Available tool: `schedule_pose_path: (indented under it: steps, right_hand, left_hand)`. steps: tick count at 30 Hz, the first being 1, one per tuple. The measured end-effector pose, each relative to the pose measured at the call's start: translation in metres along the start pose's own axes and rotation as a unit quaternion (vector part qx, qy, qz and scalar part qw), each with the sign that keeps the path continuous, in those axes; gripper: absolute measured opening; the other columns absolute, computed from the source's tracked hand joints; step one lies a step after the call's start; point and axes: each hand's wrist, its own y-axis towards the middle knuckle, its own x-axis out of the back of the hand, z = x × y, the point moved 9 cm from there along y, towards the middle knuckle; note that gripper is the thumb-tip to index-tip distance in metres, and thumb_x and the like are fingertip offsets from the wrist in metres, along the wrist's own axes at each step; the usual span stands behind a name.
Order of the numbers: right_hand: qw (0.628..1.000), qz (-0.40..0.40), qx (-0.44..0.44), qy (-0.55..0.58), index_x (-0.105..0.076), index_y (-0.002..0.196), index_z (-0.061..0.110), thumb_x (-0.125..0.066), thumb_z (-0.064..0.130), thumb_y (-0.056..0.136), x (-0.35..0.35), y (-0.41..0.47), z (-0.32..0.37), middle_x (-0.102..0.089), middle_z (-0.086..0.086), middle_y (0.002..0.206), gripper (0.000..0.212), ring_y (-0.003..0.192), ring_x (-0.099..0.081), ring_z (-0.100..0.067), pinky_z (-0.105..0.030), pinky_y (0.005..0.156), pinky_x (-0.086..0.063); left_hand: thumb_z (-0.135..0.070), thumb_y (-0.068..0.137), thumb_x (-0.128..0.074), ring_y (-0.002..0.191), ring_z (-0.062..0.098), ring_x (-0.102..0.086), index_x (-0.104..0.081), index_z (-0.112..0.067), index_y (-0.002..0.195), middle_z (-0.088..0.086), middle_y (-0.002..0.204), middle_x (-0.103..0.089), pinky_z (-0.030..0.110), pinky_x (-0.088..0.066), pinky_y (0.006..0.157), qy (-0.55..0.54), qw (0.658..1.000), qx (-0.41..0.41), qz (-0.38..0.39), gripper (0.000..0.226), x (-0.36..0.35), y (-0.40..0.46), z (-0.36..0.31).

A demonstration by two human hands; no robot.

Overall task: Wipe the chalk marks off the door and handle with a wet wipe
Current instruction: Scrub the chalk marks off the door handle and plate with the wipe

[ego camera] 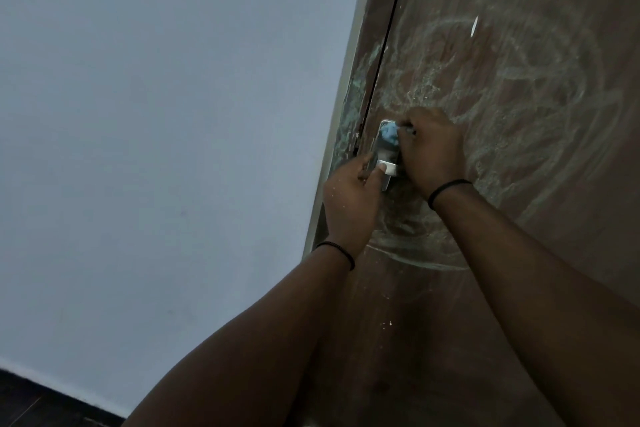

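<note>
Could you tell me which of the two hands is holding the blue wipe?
The right hand pinches the blue wipe against the handle; the left hand only grips the handle's lower end.

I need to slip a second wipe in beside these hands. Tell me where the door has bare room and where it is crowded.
Free: the door below the chalk marks, between the two forearms, and the chalked panel above and to the right of the right hand. Crowded: the handle, where the left hand grips its lower end and the right presses the wet wipe on the plate.
</note>
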Motion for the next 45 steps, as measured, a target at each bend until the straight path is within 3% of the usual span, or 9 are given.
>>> schedule_pose_path:
  steps: [5,9,12,15,20,23,32,38,45]
  right_hand:
    - [0.994,0.104,0.019,0.015,-0.072,0.082,0.010,-0.059,0.003,0.082,-0.025,0.001,0.000,-0.069,-0.006,0.091,0.015,0.083,-0.061,-0.020,-0.031,0.070,-0.049]
    - [1.000,0.015,0.009,0.007,-0.070,0.083,0.013,-0.056,0.008,0.087,-0.007,0.013,0.004,-0.064,-0.004,0.090,0.015,0.077,-0.051,-0.011,-0.018,0.064,-0.032]
    - [0.988,0.140,0.055,-0.014,-0.074,0.084,0.012,-0.061,0.006,0.082,-0.031,0.009,0.013,-0.068,-0.005,0.092,0.015,0.082,-0.060,-0.018,-0.024,0.068,-0.043]
    - [0.998,0.041,0.040,0.009,-0.071,0.081,0.008,-0.057,0.004,0.085,-0.007,0.021,0.011,-0.067,-0.001,0.088,0.015,0.077,-0.058,-0.014,-0.014,0.067,-0.043]
    - [0.992,0.103,0.065,-0.030,-0.073,0.086,0.010,-0.058,0.009,0.084,-0.011,0.030,0.013,-0.068,-0.009,0.093,0.015,0.085,-0.062,-0.023,-0.037,0.073,-0.051]
    - [0.998,0.048,0.034,-0.022,-0.072,0.089,0.008,-0.054,0.007,0.087,0.003,0.036,0.000,-0.068,-0.011,0.094,0.019,0.085,-0.062,-0.023,-0.036,0.074,-0.051]
    - [0.975,0.162,0.131,-0.078,-0.077,0.091,0.011,-0.057,0.011,0.086,-0.026,0.033,0.039,-0.071,-0.010,0.092,0.020,0.085,-0.063,-0.025,-0.035,0.075,-0.052]
    - [0.995,0.023,-0.079,0.058,-0.077,0.097,0.012,-0.061,0.006,0.086,0.013,0.017,-0.024,-0.075,-0.005,0.101,0.021,0.092,-0.069,-0.019,-0.026,0.083,-0.052]
    - [0.995,0.102,-0.003,-0.008,-0.076,0.098,0.012,-0.062,0.011,0.087,-0.008,0.034,0.010,-0.074,-0.009,0.099,0.018,0.087,-0.068,-0.023,-0.036,0.078,-0.056]
  left_hand:
    - [-0.023,0.088,-0.071,0.080,0.009,-0.068,-0.076,-0.015,0.102,-0.003,0.087,-0.074,0.037,-0.058,0.075,0.007,1.000,0.001,-0.015,0.016,-0.005,0.006,0.005]
    - [-0.022,0.089,-0.071,0.084,0.012,-0.069,-0.077,-0.011,0.098,0.001,0.091,-0.075,0.036,-0.058,0.078,0.013,1.000,0.005,0.004,0.015,-0.005,0.010,0.008]
    - [-0.019,0.089,-0.070,0.082,0.011,-0.069,-0.077,-0.010,0.094,0.001,0.088,-0.075,0.028,-0.056,0.075,0.019,1.000,0.001,0.015,0.012,-0.005,0.012,0.004]
    - [-0.021,0.087,-0.073,0.078,0.001,-0.065,-0.078,-0.013,0.096,-0.006,0.088,-0.073,0.014,-0.051,0.071,0.028,0.999,0.001,0.016,0.013,-0.002,0.013,0.003]
    - [-0.021,0.088,-0.072,0.083,0.010,-0.068,-0.077,-0.010,0.096,0.000,0.092,-0.075,0.028,-0.056,0.076,0.015,0.999,0.012,0.025,0.014,-0.002,0.013,0.003]
    - [-0.019,0.088,-0.072,0.081,0.012,-0.068,-0.077,-0.011,0.097,0.001,0.089,-0.075,0.030,-0.056,0.075,0.016,1.000,0.014,0.022,0.013,-0.002,0.013,0.002]
    - [-0.023,0.089,-0.071,0.082,0.008,-0.067,-0.076,-0.013,0.097,-0.004,0.089,-0.073,0.020,-0.052,0.071,0.037,0.999,0.000,0.015,0.013,-0.005,0.012,0.004]
    - [-0.021,0.084,-0.076,0.072,-0.010,-0.058,-0.077,-0.015,0.097,-0.009,0.085,-0.070,-0.002,-0.038,0.061,0.076,0.997,-0.017,0.019,0.015,-0.005,0.024,0.007]
    - [-0.023,0.080,-0.078,0.066,-0.011,-0.059,-0.077,-0.022,0.084,-0.023,0.069,-0.062,0.000,-0.038,0.056,0.108,0.993,-0.042,0.016,0.004,-0.008,0.029,0.007]
